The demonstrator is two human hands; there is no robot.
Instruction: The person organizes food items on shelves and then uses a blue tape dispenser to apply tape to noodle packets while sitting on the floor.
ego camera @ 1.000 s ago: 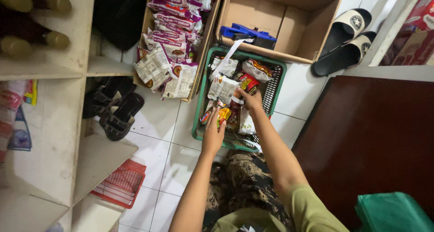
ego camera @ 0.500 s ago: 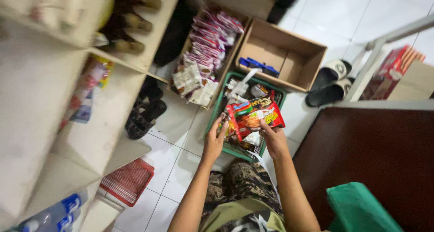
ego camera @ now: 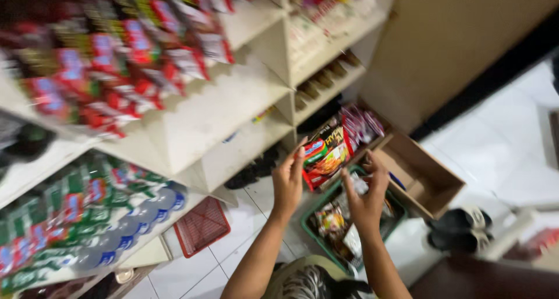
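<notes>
Left hand (ego camera: 288,182) holds red snack packet (ego camera: 326,156) upright, slightly tilted.

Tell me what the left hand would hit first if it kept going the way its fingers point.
Probably the white shelf edge: the left hand, holding the red snack packets, points up toward it. Depth is unclear in the blur.

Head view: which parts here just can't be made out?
- Packets on the top shelf: motion blur smears them.
- Green basket: the right hand covers much of its contents.
- Red packet: left hand fingers hide its edge.
- Sandals: blurred.
</notes>
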